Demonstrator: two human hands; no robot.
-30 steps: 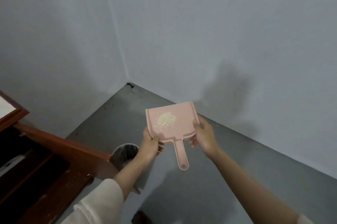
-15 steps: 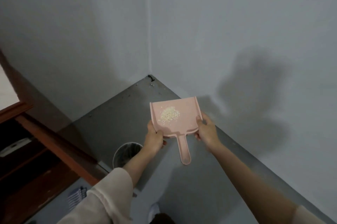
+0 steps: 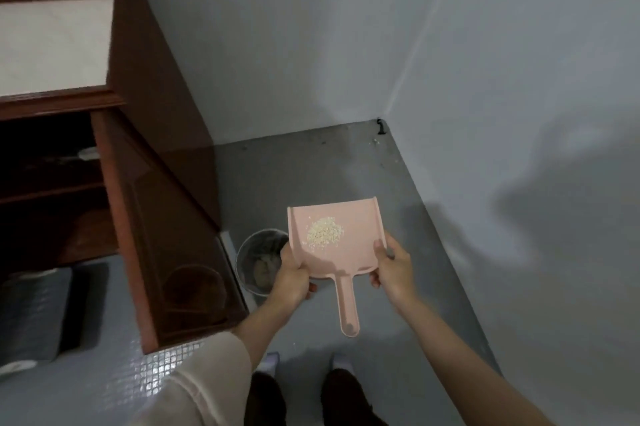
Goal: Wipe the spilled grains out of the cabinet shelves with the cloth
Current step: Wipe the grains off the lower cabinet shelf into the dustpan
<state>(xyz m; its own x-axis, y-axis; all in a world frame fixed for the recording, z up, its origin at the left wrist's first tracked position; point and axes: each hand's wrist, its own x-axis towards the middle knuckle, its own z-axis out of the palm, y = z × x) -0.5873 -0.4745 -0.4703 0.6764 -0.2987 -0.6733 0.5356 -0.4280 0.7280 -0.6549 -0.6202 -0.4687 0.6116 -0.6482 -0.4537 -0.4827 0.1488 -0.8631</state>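
A pink dustpan (image 3: 349, 254) is held level over the grey floor, its handle pointing toward me. A small heap of pale grains (image 3: 323, 232) lies on its pan. My left hand (image 3: 293, 278) grips the pan's left edge and my right hand (image 3: 393, 266) grips its right edge. Just left of the dustpan and below it stands a round grey bin (image 3: 258, 268), partly hidden by my left hand. The brown wooden cabinet (image 3: 145, 134) with dark open shelves (image 3: 48, 190) is at the left. No cloth is in view.
The open cabinet door (image 3: 166, 245) juts toward me between the shelves and the bin. Grey walls meet in a corner (image 3: 382, 124) behind the dustpan. My feet (image 3: 304, 394) stand on the floor below. A dark mat or pad (image 3: 31, 314) lies at the lower left.
The view has swung left and down, bringing the cabinet, its door and the bin closer into view. The dustpan, still in both hands, now sits right beside the bin.
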